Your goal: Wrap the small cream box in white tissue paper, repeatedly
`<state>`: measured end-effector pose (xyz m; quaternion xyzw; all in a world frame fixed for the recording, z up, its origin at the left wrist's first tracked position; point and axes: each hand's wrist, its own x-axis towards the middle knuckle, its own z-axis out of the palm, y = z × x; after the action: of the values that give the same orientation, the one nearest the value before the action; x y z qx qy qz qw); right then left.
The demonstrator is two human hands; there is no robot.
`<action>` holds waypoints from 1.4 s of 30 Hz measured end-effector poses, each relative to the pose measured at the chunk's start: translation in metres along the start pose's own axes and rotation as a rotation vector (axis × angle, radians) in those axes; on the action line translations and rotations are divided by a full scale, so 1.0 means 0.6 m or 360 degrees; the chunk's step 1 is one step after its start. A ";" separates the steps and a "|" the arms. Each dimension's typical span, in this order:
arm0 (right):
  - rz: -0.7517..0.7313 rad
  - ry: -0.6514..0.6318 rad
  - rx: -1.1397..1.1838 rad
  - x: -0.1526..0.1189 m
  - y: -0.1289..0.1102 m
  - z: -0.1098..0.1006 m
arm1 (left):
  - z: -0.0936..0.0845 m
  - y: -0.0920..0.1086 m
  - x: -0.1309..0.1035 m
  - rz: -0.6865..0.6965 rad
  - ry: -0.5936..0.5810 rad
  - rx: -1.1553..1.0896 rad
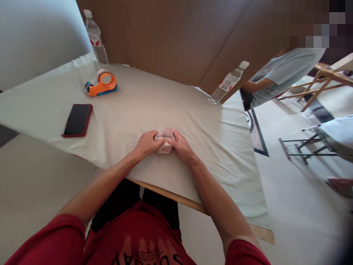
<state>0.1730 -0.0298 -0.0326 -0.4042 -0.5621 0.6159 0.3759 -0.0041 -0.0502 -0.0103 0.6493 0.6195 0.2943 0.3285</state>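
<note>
Squarely between my two hands, just below the middle of the frame, a small pale box [164,149] sits low over the counter [171,106], with something clear and crinkled at its top. My left grip [149,143] is closed on one side and my right grip [180,146] on the other, thumbs meeting near the front. Pale, wrinkled cloth covers the counter, leaving a strip of wooden edge [168,195] bare nearest me. Left of the box lies a dark-screened phone [77,120] in a red case; beyond it is an orange and blue tape dispenser [102,87]. One bottle [96,40] stands at the upper left, another [228,82] right of centre, both before a tall brown panel [171,36]. At the upper right, past the panel, is a person in a grey shirt [289,70], with wooden framing [322,79] and a metal-legged stool [311,145] on the pale floor [298,206].
</note>
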 end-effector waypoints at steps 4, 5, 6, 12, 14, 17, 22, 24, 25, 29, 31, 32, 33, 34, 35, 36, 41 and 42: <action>-0.0011 -0.0059 -0.0050 -0.016 0.004 -0.003 | 0.012 -0.007 -0.011 -0.0104 0.0260 -0.0271; -0.0019 -0.0033 -0.0077 -0.018 0.006 -0.002 | 0.014 -0.010 -0.015 -0.0118 0.0308 -0.0357; -0.0026 -0.0008 -0.0103 -0.018 0.009 -0.001 | 0.015 -0.012 -0.019 -0.0119 0.0321 -0.0437; -0.0178 0.0075 -0.0530 -0.023 0.018 0.004 | 0.010 -0.014 -0.028 -0.0054 0.0201 -0.0409; -0.0271 0.0191 -0.0800 -0.032 0.019 0.001 | 0.010 -0.012 -0.026 -0.0056 0.0198 -0.0399; -0.0390 0.0458 -0.1101 -0.053 0.017 -0.006 | 0.012 -0.011 -0.022 -0.0052 0.0166 -0.0433; -0.0447 0.0400 -0.1175 -0.070 0.010 -0.010 | 0.011 -0.018 -0.018 -0.0012 0.0073 -0.0469; -0.0512 0.0297 -0.1199 -0.064 0.009 -0.007 | 0.009 -0.022 -0.015 0.0038 0.0034 -0.0459; -0.0545 0.0259 -0.1221 -0.059 0.010 -0.005 | 0.007 -0.024 -0.013 0.0068 0.0014 -0.0444; -0.0609 0.0161 -0.1356 -0.049 0.010 -0.001 | -0.002 -0.031 -0.005 0.0179 -0.0043 -0.0378; -0.0601 0.0117 -0.1444 -0.051 0.008 -0.002 | -0.006 -0.033 -0.002 0.0249 -0.0091 -0.0370; -0.0586 0.0094 -0.1493 -0.053 0.007 -0.002 | -0.008 -0.033 0.000 0.0282 -0.0127 -0.0373; -0.0566 0.0074 -0.1542 -0.055 0.005 -0.003 | -0.009 -0.034 0.002 0.0310 -0.0168 -0.0381; -0.0545 0.0058 -0.1585 -0.056 0.003 -0.004 | -0.009 -0.035 0.003 0.0336 -0.0207 -0.0393; -0.0525 0.0045 -0.1616 -0.057 0.001 -0.004 | -0.009 -0.036 0.005 0.0358 -0.0238 -0.0409; -0.0506 0.0031 -0.1634 -0.057 -0.001 -0.005 | -0.008 -0.037 0.006 0.0374 -0.0265 -0.0421; -0.0462 -0.0109 -0.1624 -0.047 -0.011 -0.013 | 0.000 -0.046 0.007 0.0359 -0.0290 -0.0523; -0.0452 -0.0138 -0.1618 -0.045 -0.013 -0.014 | 0.000 -0.046 0.007 0.0362 -0.0299 -0.0536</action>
<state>0.1915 -0.0505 -0.0230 -0.4297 -0.8540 0.2248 0.1886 -0.0207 -0.0457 -0.0321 0.6755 0.4511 0.3670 0.4534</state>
